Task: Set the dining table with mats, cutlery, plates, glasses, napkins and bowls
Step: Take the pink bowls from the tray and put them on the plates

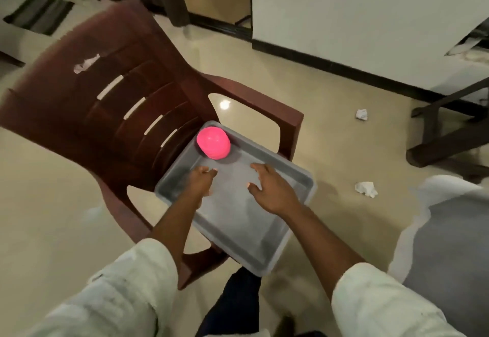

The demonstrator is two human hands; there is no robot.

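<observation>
A pink bowl [213, 142] lies upside down in the far corner of a grey tray [248, 241], which rests on the seat of a brown plastic chair [87, 109]. Both my hands hover over the tray, a short way below the bowl. My left hand [199, 181] has loosely curled fingers and holds nothing. My right hand [270, 188] is spread with relaxed fingers, palm down, and is also empty. Neither hand touches the bowl.
Two crumpled white tissues [366, 189] [361, 114] lie on the tiled floor to the right. A dark wooden furniture base [449, 135] stands at the far right. A white and grey cloth-covered surface [447, 244] fills the lower right. A white wall [357, 11] rises behind.
</observation>
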